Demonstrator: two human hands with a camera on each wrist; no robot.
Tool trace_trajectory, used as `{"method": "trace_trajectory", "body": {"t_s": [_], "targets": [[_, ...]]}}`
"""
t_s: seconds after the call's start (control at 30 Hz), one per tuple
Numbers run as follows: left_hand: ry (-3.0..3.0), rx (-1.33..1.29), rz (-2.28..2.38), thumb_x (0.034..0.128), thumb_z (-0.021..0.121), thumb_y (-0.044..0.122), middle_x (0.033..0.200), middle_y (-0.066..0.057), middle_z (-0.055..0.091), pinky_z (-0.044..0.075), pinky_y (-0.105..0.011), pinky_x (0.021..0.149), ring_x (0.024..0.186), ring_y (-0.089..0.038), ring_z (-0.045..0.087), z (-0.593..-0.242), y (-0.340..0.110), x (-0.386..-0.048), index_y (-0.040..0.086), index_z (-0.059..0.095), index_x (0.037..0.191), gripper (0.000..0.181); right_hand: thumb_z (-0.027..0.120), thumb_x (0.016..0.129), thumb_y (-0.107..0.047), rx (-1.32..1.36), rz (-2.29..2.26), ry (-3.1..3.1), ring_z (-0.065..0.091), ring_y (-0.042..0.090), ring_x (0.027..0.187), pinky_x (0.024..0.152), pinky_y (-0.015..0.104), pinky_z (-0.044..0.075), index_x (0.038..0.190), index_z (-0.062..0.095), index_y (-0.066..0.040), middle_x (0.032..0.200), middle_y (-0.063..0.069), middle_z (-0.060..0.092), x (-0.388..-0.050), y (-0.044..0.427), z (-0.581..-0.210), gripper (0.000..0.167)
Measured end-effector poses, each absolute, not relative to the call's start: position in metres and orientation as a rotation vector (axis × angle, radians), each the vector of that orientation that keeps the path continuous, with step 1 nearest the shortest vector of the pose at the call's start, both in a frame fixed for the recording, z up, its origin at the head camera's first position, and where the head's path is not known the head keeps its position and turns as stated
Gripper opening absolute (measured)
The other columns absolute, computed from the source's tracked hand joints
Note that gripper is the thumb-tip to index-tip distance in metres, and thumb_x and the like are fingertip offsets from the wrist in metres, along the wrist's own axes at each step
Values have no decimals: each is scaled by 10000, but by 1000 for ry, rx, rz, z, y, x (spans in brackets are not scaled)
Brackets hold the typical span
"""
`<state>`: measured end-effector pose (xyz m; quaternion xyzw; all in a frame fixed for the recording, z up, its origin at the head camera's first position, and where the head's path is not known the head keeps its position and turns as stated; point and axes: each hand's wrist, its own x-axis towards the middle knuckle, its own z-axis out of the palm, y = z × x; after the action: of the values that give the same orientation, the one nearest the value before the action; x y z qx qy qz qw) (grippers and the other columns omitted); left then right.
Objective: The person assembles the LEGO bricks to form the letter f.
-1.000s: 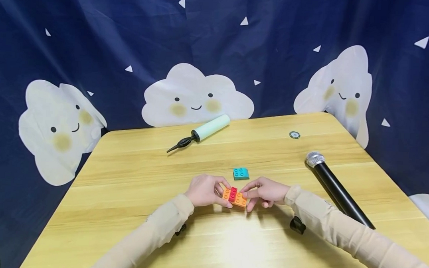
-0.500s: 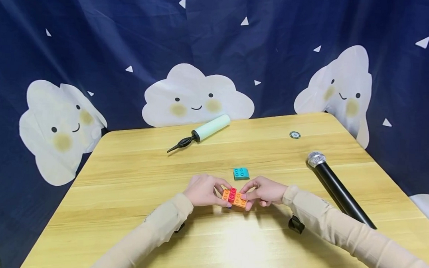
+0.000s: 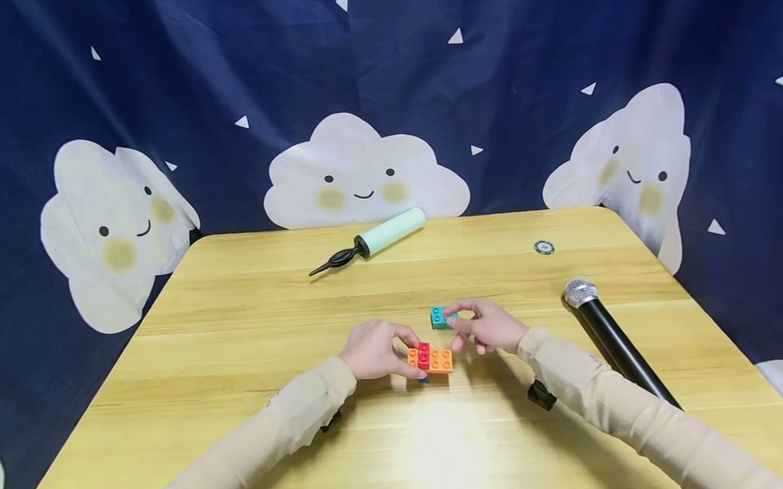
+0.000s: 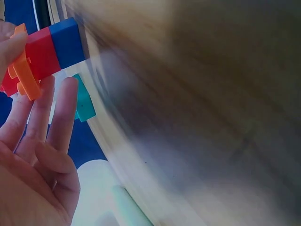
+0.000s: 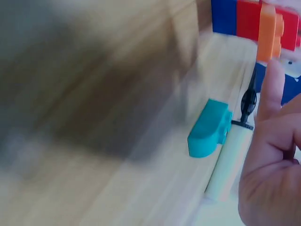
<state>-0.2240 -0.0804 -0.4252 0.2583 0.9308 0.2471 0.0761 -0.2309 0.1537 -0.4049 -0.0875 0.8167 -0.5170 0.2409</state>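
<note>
In the head view, my left hand [image 3: 374, 349] pinches a brick stack: a long orange brick [image 3: 440, 361] with a small red brick [image 3: 424, 355] on top. Beneath the orange one, the left wrist view shows a red brick [image 4: 43, 54] and, at the table end, a blue brick [image 4: 68, 42]. My right hand [image 3: 489, 327] hovers at the right side of the teal brick [image 3: 437, 318], its thumb and index finger partly covering it. The right wrist view shows the teal brick [image 5: 209, 129] lying on the wood with no finger closed round it.
Behind the hands lies a pale green pump [image 3: 392, 231] with a black nozzle. A black microphone [image 3: 613, 338] with a silver head rests to the right of my right hand. A round chip [image 3: 544, 247] lies near the table's back right.
My right hand has let go of the orange brick and moved up and away to the teal brick. My left hand still holds the stack. The head view has shifted slightly.
</note>
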Motion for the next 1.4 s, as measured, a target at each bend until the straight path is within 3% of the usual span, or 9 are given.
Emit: {"method": "trace_trajectory", "body": {"t_s": [0.2, 0.37, 0.73, 0.93, 1.17, 1.4], "targets": [[2766, 763, 772, 623, 835, 523, 908, 156, 712, 394, -293, 719, 802, -53, 585, -422, -81, -223, 304, 715, 935, 400, 446, 1008, -115, -150, -1469, 2134, 405, 25, 383, 376, 153, 264, 1494, 264, -68, 769, 113, 726, -249, 158, -416, 521], [2755, 748, 794, 618, 838, 521, 862, 165, 702, 390, -288, 718, 792, -74, 597, -422, -81, -222, 303, 716, 939, 407, 445, 996, -65, -51, -1567, 1904, 372, -11, 416, 387, 124, 251, 1512, 188, -86, 772, 78, 724, -255, 157, -431, 577], [2738, 715, 852, 596, 853, 515, 809, 228, 671, 385, -310, 761, 796, -46, 575, -425, -77, -222, 328, 695, 857, 358, 471, 971, -1, -15, -1716, 1742, 361, -48, 418, 389, 92, 265, 1466, 219, -50, 796, 104, 720, -262, 155, -445, 557], [2749, 675, 861, 606, 850, 512, 834, 215, 682, 384, -307, 743, 762, -31, 552, -425, -74, -225, 314, 719, 908, 385, 480, 967, 4, -88, -1764, 1701, 351, -35, 401, 404, 105, 264, 1462, 199, -38, 791, 85, 726, -261, 160, -426, 571], [2750, 666, 878, 607, 853, 497, 815, 214, 686, 379, -298, 703, 738, -26, 550, -425, -71, -226, 310, 722, 884, 359, 531, 958, -46, -363, -1661, 1881, 334, 2, 360, 403, 149, 264, 1413, 297, 23, 757, 73, 732, -233, 159, -382, 517], [2766, 661, 874, 605, 850, 504, 784, 210, 682, 372, -306, 705, 766, -36, 559, -426, -70, -226, 305, 714, 844, 339, 595, 935, -83, -415, -1496, 2058, 392, 39, 339, 383, 173, 319, 1339, 396, 36, 732, 155, 719, -198, 142, -381, 465]]}}
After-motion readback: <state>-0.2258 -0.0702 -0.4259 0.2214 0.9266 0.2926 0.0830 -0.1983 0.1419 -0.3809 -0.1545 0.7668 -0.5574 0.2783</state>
